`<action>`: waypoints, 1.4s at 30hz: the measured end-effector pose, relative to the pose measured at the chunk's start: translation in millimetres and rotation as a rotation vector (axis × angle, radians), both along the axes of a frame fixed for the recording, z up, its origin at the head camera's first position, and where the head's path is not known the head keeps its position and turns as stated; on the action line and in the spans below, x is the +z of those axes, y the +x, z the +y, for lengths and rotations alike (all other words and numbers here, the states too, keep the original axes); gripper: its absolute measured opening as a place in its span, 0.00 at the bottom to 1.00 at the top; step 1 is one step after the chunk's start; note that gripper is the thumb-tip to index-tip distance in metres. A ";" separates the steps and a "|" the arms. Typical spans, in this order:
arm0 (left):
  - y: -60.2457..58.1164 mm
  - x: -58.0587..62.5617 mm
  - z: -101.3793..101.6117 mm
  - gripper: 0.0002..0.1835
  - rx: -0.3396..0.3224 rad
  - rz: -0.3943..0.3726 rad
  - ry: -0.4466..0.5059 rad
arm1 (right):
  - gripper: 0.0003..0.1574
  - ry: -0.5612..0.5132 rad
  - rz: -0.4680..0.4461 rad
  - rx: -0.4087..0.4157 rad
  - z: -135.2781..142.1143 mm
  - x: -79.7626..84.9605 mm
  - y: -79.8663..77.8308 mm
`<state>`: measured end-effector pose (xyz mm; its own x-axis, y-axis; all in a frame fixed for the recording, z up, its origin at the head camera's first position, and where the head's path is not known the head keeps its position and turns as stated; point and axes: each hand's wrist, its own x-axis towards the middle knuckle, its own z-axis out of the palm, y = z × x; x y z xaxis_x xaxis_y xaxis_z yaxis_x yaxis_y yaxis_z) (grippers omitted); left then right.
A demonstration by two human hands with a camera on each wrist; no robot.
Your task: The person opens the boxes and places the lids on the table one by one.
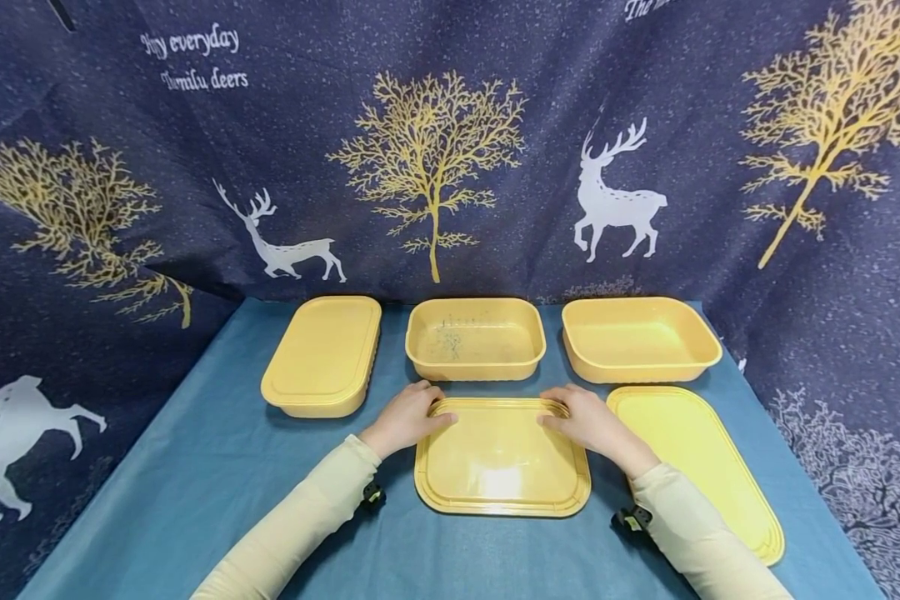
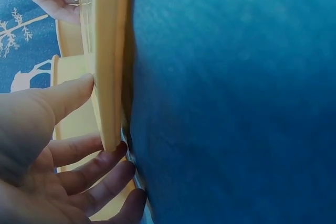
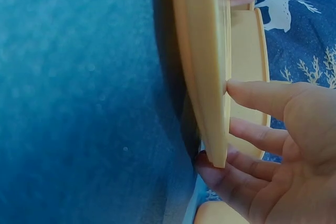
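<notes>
A yellow rectangular lid (image 1: 495, 454) with rounded corners is between both hands, in front of the middle box. My left hand (image 1: 411, 418) pinches its far left corner, thumb on top and fingers at the edge and below, as the left wrist view shows of the lid (image 2: 107, 66). At the far right corner my right hand (image 1: 588, 421) pinches it the same way; in the right wrist view, fingertips curl beneath the lid's edge (image 3: 205, 77). Just beyond the hands stands an uncovered yellow box (image 1: 476, 371) with dark specks inside.
On the left stands a yellow box with its lid on (image 1: 322, 350). Another uncovered yellow box (image 1: 641, 371) is at the back right. A second loose lid (image 1: 697, 458) lies partly under the right forearm. Blue cloth (image 1: 270, 500) covers the table; a patterned curtain (image 1: 495, 167) hangs behind.
</notes>
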<state>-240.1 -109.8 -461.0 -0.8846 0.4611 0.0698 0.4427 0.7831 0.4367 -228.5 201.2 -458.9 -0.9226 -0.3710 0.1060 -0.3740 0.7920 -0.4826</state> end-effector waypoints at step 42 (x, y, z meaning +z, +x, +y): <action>0.1 3.2 3.7 0.21 0.004 0.023 -0.084 | 0.29 0.076 -0.073 0.019 -4.3 3.2 -5.4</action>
<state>-240.0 -106.1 -457.8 -0.8850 0.4626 0.0516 0.4487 0.8183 0.3592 -233.9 196.9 -455.8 -0.9196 -0.3927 0.0096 -0.3551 0.8206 -0.4478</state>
